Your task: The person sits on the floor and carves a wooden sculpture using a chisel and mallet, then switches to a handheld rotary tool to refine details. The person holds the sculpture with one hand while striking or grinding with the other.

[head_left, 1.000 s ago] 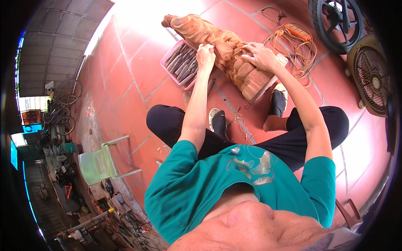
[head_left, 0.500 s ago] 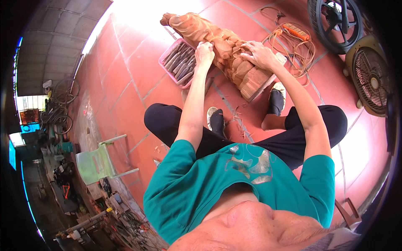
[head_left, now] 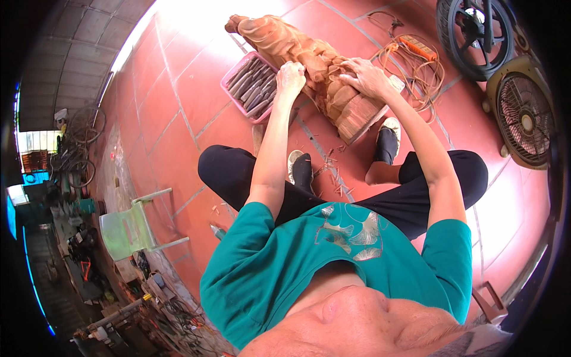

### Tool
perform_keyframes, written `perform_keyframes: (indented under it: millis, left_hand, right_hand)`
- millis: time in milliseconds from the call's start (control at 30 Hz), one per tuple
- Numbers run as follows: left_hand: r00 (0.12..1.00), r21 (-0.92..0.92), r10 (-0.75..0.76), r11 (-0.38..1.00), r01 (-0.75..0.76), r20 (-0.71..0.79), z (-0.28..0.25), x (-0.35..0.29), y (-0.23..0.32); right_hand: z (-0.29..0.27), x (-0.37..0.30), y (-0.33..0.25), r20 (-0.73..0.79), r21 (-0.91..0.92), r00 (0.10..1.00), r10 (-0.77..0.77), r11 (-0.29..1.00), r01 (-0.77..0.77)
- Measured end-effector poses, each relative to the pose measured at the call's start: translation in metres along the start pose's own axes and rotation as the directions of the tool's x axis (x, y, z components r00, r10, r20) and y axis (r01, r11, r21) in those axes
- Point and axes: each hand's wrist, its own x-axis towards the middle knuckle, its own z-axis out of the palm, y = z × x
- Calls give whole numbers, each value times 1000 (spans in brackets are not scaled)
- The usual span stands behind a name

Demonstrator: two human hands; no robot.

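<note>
Carving of brown wood, deeply worked, lies aslant on the red tile floor at upper centre of the frame, squared base at its lower right end. Left grip: fingers curled tight at the carving's left flank, near its middle; we cannot tell whether the curl has hold of anything. Right grip: fingers spread and slightly bent, laid over the carved surface nearer the base, clasping nothing that we can see.

Method, our judgement: we do best to let the right palm bear down and brace the piece, since on hard tile it might rock or turn. If the left fist bears an edge, short, light strokes aimed away from the right fingers suit the thin folds.

Surroundings: pink tray, packed with slim tools, sits just left of the carving and leaves our left wrist little room. Shavings lie scattered between our feet. Right foot stands just beside the base and limits turning it that way. At upper right we note an orange power strip with tangled cord, then a wheel and a fan. Pale green chair stands at lower left, well apart.
</note>
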Motion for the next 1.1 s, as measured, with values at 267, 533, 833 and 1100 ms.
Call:
perform_keyframes:
  millis: [267,533,833,1100]
  left_hand:
    - [845,-245,-99,934,261,525,-31,0,12]
    - [949,-159,-175,962,221,261,-44,8,-3]
    - [706,-255,-89,895,367,702,-24,-7,15]
    - [951,-494,-252,813,309,181,-42,3,-7]
  right_hand:
    - [3,-3,4,-8,-2,1000,-6,1000,6]
    - [-3,-3,1,18,5,1000,10,1000,-10]
    - [0,-5,4,-20,-20,1000,-16,1000,16]
    - [1,-4,7,-4,-20,1000,-1,1000,1]
